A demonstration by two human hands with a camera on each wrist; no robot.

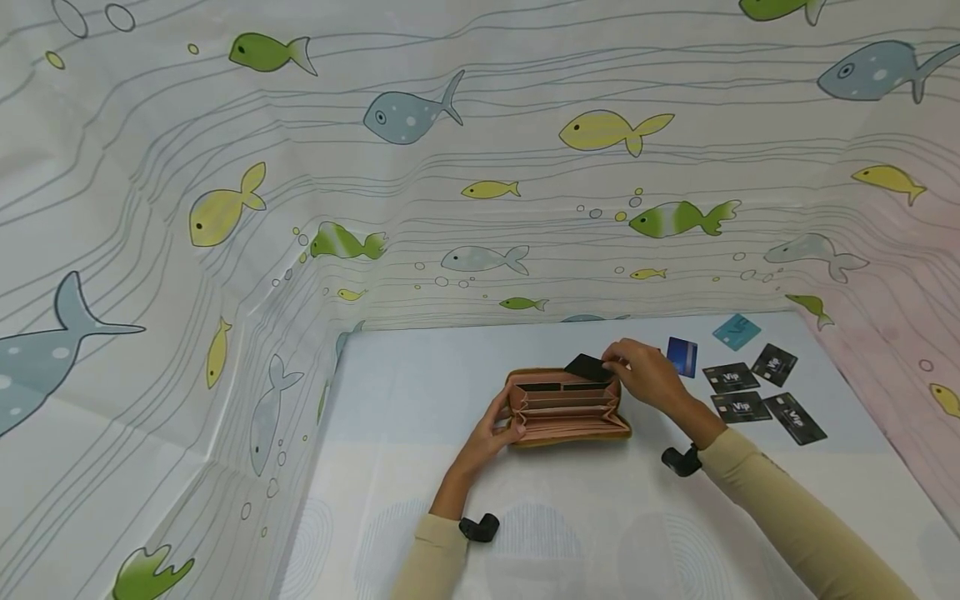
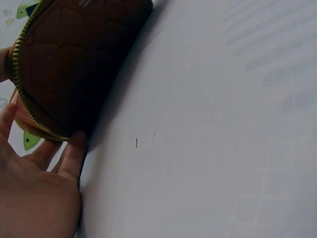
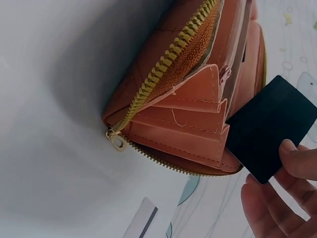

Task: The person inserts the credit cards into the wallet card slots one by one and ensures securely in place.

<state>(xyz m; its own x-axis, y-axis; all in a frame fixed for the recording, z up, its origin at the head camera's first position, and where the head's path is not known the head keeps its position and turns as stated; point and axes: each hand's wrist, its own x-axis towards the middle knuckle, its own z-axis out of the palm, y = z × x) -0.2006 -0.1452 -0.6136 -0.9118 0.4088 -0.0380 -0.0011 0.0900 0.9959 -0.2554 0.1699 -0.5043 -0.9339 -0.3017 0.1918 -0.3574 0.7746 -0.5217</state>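
Note:
An unzipped brown wallet (image 1: 566,429) stands on the table, its pinkish-tan compartments spread upward. My left hand (image 1: 489,433) grips its left end, thumb on the inside and fingers around the outer side; the left wrist view shows the quilted outer cover (image 2: 74,59) and gold zipper beside the fingers. Between thumb and fingers, my right hand (image 1: 648,373) pinches a black card (image 1: 587,367) by one corner. The card is tilted over the wallet's back right edge. In the right wrist view the black card (image 3: 272,129) overlaps the rear compartment, and a zipper pull (image 3: 117,141) hangs at the wallet's end.
To the right lie several black cards marked Vip (image 1: 741,407), a blue card (image 1: 682,357) close behind my right hand and a teal card (image 1: 737,332) farther back. A fish-patterned sheet (image 1: 480,225) rises behind the table (image 1: 420,358) and at both sides.

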